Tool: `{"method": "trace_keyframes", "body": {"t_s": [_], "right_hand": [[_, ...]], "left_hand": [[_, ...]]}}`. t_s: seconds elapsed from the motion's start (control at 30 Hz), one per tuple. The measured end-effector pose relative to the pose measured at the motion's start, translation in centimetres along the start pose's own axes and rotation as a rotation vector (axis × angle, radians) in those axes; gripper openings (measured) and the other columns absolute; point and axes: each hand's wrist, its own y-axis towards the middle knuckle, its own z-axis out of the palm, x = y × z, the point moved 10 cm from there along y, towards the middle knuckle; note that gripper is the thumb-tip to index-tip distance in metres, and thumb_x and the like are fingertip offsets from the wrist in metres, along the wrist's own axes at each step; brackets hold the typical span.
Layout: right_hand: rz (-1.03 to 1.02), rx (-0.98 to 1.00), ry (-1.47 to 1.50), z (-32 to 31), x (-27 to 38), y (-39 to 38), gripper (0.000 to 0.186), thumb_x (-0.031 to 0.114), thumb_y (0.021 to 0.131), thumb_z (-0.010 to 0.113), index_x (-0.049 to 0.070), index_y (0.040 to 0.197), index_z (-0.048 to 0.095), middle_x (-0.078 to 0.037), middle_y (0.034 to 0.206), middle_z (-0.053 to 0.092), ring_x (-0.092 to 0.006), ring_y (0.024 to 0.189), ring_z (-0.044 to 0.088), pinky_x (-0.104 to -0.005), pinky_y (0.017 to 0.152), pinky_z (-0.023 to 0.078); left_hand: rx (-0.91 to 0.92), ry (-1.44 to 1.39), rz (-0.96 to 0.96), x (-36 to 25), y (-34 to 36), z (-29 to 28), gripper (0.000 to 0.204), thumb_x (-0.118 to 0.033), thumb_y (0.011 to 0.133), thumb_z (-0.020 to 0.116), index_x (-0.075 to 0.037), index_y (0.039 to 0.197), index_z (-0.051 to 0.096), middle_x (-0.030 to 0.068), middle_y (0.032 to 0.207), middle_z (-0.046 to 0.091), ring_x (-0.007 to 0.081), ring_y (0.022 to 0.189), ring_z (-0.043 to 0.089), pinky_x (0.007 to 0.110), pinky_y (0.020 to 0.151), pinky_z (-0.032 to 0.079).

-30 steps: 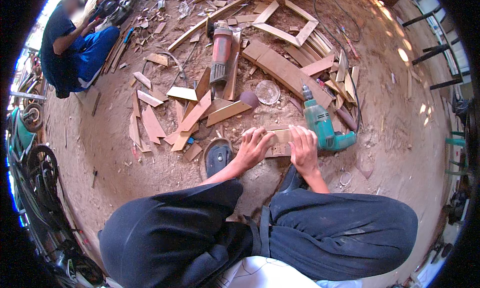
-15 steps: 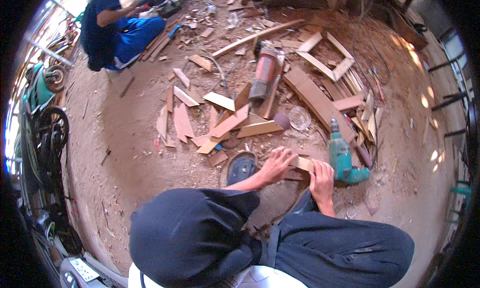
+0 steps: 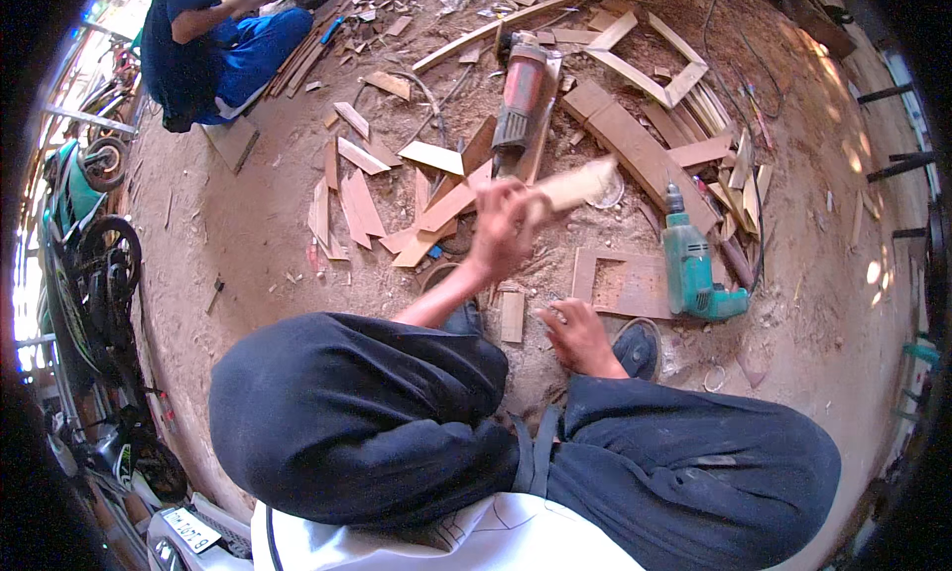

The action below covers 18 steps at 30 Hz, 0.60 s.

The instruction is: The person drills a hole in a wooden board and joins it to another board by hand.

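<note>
My left hand (image 3: 501,234) is closed on one end of a pale wood piece (image 3: 580,184), raised over the scattered offcuts and blurred by motion. Nearer to me, my right hand (image 3: 583,341) has bent fingers drawn together; what they hold, if anything, is too small to make out. Between my feet a short wood block (image 3: 512,316) lies on the dirt. Just beyond my right hand rests a flat brown board with a rectangular cutout (image 3: 645,298). A green power drill (image 3: 689,268) lies by that board's right side.
A red and grey angle grinder (image 3: 521,100) lies among mitred offcuts (image 3: 357,209). Behind the drill are a long plank (image 3: 635,154) and a pale open wood frame (image 3: 684,80). A person (image 3: 188,65) sits far left. Motorcycles (image 3: 104,273) line the left side; cables cross the right.
My hands have separated from the short block they held together. My left hand has moved forward and lifted a longer wood piece. My right hand has drawn back slightly left.
</note>
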Motion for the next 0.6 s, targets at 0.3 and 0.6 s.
{"method": "trace_keyframes", "body": {"t_s": [0.3, 0.6], "right_hand": [[-0.107, 0.198, -0.159, 2.6, 4.0, 3.2, 0.084, 0.043, 0.068, 0.073, 0.012, 0.138, 0.04, -0.01, 0.142, 0.037, -0.0269, 0.127, 0.034, -0.045, 0.104, 0.027], [-0.03, 0.077, 0.008, -0.1, 2.2, 4.2, 0.082, 0.034, 0.068, 0.069, 0.002, 0.136, 0.036, -0.019, 0.133, 0.04, -0.0348, 0.123, 0.035, -0.0487, 0.104, 0.025]], "left_hand": [[-0.151, -0.04, -0.118, -0.6, 5.5, -6.7, 0.034, -0.004, 0.074, 0.074, -0.009, 0.106, 0.062, 0.0114, 0.102, 0.051, 0.0263, 0.096, 0.047, 0.037, 0.084, 0.038], [-0.125, 0.001, -0.092, -1.1, 3.1, -5.1, 0.036, -0.007, 0.073, 0.074, -0.01, 0.106, 0.061, 0.0105, 0.102, 0.05, 0.0256, 0.093, 0.045, 0.037, 0.082, 0.035]]}}
